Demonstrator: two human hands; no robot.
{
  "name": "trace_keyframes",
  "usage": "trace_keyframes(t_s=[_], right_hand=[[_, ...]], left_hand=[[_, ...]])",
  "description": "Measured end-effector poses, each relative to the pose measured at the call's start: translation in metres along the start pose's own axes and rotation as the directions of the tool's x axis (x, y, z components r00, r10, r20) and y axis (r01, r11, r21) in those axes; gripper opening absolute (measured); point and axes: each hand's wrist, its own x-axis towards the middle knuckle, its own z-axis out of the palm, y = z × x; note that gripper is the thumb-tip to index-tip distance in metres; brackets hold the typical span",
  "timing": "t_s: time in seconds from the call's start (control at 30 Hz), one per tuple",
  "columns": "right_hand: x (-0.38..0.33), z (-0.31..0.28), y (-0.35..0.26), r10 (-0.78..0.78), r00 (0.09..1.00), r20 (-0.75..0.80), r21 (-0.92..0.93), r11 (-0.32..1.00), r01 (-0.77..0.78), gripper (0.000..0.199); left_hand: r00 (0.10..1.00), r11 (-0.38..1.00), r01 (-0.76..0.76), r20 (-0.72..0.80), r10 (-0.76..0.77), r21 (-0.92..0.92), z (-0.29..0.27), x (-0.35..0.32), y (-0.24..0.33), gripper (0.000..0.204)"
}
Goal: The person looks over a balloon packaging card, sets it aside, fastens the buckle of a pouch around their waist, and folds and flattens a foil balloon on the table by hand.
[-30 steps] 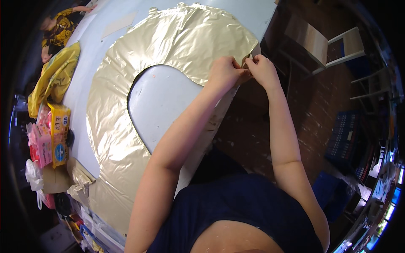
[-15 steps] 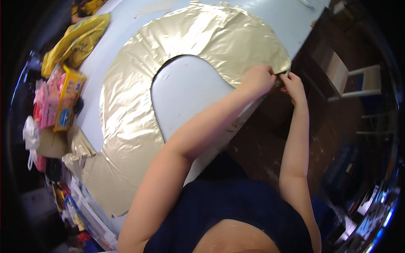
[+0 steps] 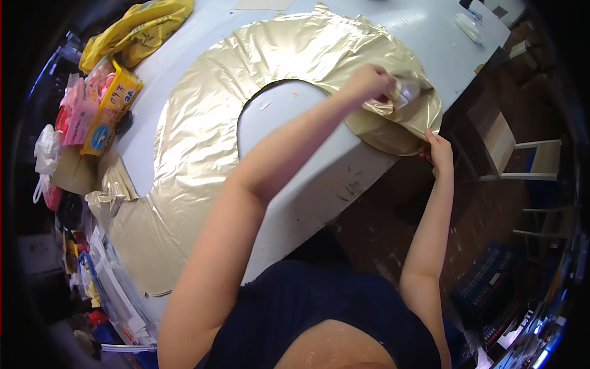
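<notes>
A large curved piece covered in wrinkled gold foil (image 3: 196, 135) lies on the pale table, arching round an open middle. At its right end the foil is lifted into a loose, puffed fold, and a smooth gold surface shows beneath. My left hand (image 3: 370, 83) is closed at the inner edge of that fold, its fingertips partly hidden by the foil. Lower right, my right hand (image 3: 438, 150) pinches the outer edge of the foil, where the end sticks out past the table's edge. A crumpled foil tail (image 3: 110, 190) hangs at the piece's far left end.
On the left stand a yellow basket (image 3: 109, 114) with pink packages, a yellow plastic bag (image 3: 138, 34), a tape roll (image 3: 77, 172) and a white bag (image 3: 47, 149). The table edge (image 3: 319, 222) runs diagonally before me. A wooden-topped stool (image 3: 531, 158) stands at right.
My hands have moved apart: the left up and slightly left, the right downward. Between them the foil at the right end has been raised into a fold. The view has shifted slightly.
</notes>
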Motion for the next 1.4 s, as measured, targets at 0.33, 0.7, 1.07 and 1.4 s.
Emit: trace_keyframes(t_s=[0.33, 0.7, 1.07, 1.4], right_hand=[[0.001, 0.007, 0.005, 0.009, 0.997, -0.072, -0.034, 0.999, -0.011, 0.039], [-0.017, 0.013, -0.009, -0.379, 0.890, -0.254, -0.544, 0.816, 0.192, 0.039], [-0.087, 0.199, -0.140, -0.882, 0.245, 0.402, -0.040, 0.251, 0.967, 0.049], [0.068, 0.227, -0.137, -0.478, 0.708, 0.520, 0.430, 0.862, 0.266, 0.047]], left_hand=[[0.730, 0.993, -0.087, -0.684, 0.006, -0.085, -0.286, -0.019, -0.038, 0.026], [0.407, 0.932, -0.171, -0.884, -0.229, -0.320, -0.422, -0.224, -0.133, 0.021], [0.724, 0.904, 0.159, -0.576, -0.380, -0.396, -0.339, -0.320, -0.101, 0.028], [0.698, 0.929, 0.150, -0.629, -0.342, -0.339, -0.307, -0.361, -0.089, 0.026]])
